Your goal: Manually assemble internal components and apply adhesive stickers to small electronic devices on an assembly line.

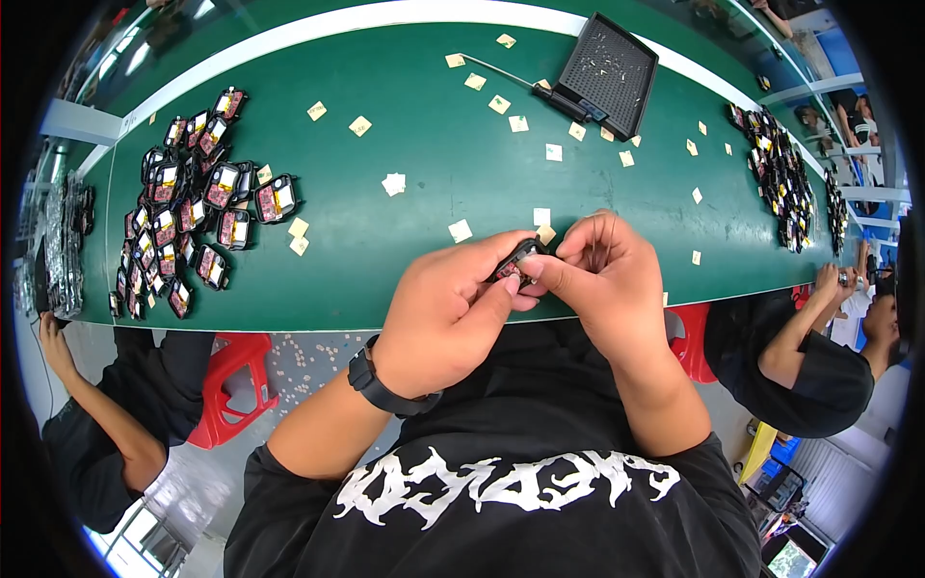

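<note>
Small black plastic-cased device (509, 264) with a rounded end sits between the person's two hands, just above the near edge of the long green tabletop (424, 87). The left hand (438, 313), a black band on its wrist, pinches the casing between thumb and fingers. The right hand (612, 284) has its fingers curled and its thumb tip on the device's open face — whether it pinches some small part there, I cannot tell.

Left of the hands lies a heap of similar black-cased units (222, 185) with red boards and white blocks; another heap (776, 178) lies far right. Small square beige paper pieces (360, 125) are scattered about. Beyond the hands, a slender-shafted dark tool (564, 102) touches a black rectangular tray (617, 104) — bright little pieces inside.
</note>
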### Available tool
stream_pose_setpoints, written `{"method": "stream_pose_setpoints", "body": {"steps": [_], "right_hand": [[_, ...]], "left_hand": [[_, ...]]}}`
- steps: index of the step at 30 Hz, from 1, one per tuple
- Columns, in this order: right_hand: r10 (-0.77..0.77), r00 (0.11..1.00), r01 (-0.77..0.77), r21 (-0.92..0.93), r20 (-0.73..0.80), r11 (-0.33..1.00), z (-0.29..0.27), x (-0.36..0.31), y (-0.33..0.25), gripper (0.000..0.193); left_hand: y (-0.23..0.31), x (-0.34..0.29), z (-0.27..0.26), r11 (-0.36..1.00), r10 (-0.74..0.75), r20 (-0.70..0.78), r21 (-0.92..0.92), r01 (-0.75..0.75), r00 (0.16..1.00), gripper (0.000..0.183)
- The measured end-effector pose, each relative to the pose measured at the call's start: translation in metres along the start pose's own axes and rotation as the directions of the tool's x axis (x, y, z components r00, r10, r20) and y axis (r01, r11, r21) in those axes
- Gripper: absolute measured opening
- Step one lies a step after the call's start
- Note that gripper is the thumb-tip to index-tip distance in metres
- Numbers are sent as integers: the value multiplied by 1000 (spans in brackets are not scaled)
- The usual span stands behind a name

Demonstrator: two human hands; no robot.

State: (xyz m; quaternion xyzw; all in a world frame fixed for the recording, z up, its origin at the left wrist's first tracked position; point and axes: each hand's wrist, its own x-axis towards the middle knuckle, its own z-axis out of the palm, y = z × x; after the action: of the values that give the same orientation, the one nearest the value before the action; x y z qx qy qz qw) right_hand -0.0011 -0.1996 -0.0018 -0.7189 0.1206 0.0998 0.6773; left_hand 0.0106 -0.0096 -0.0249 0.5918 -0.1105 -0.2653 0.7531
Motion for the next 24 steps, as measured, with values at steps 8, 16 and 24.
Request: {"method": "stream_pose_setpoints", "body": {"steps": [8,16,24], "right_hand": [[126,987,-132,54,101,990,-3,6,-12,11],[107,990,-100,-78,92,992,-46,-2,-20,19],[-574,732,-104,-894,-366,437,-224,-3,17,25]], "left_hand": [[4,2,-1,995,-37,42,-95,41,998,37],[6,2,-3,967,-101,-56,-242,84,993,32],[8,-2,2,966,-143,-56,-225,127,988,32]]}}
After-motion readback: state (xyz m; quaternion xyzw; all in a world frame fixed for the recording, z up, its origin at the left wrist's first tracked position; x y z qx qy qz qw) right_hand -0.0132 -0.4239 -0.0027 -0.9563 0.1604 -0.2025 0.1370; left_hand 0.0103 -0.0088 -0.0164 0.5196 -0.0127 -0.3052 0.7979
